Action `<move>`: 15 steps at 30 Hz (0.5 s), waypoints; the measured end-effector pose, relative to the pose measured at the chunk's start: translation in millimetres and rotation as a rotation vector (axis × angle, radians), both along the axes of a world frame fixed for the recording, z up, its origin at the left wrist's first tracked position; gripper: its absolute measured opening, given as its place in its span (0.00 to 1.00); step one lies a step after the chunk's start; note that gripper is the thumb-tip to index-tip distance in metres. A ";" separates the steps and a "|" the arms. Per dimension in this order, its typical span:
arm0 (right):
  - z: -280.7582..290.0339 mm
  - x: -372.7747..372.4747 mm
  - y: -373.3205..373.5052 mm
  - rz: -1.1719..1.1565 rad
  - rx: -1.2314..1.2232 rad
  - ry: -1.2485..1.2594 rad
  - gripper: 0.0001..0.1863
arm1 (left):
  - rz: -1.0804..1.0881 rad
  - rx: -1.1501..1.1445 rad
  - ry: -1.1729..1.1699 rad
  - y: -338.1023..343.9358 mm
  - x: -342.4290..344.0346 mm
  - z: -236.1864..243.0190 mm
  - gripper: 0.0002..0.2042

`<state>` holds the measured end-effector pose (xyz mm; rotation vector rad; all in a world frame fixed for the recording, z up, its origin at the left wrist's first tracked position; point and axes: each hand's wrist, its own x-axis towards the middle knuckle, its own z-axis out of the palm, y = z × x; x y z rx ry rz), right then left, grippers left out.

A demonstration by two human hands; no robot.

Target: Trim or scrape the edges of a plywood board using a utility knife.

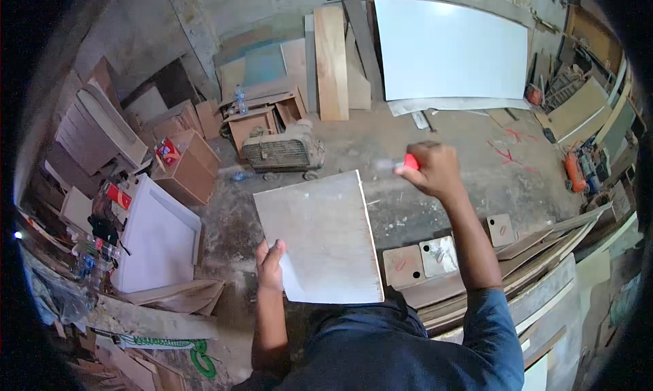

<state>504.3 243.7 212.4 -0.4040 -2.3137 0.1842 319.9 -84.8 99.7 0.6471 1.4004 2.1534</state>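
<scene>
Dusty concrete floor (pixel 435 207) — a large white board (pixel 449 51) leans on the grey wall (pixel 224 10) beyond the right hand; wooden cabinets (pixel 187 166) stand left.

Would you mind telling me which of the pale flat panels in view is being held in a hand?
The square greyish panel, gripped at its lower left edge by the left hand. The large white board leans against the wall; the white tray-like panel lies untouched.

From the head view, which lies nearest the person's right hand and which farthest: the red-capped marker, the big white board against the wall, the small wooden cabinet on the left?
1. Red-capped marker: held in the right hand.
2. Big white board: leaning beyond the hand.
3. Small wooden cabinet: far left.
</scene>
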 end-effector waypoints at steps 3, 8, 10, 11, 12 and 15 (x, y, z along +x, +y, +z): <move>12.0 -3.4 -33.1 0.119 0.173 -0.002 0.35 | -0.032 0.041 -0.033 -2.1 -4.9 -8.9 0.31; 11.4 -8.4 -37.7 0.206 0.220 -0.016 0.36 | -0.029 0.041 0.032 7.6 0.5 -2.6 0.27; 8.9 -11.2 -30.2 0.140 0.233 -0.069 0.37 | -0.016 0.027 0.050 7.0 0.0 -4.5 0.27; 4.5 -13.0 -21.9 0.137 0.235 -0.069 0.37 | -0.008 0.012 0.068 7.1 0.0 -5.1 0.26; -1.8 -15.9 -12.4 0.098 0.203 -0.055 0.36 | 0.022 -0.016 0.112 9.8 1.7 -6.8 0.26; -23.9 -27.2 4.6 0.057 0.171 -0.006 0.36 | 0.019 -0.034 0.038 21.8 2.1 -12.0 0.26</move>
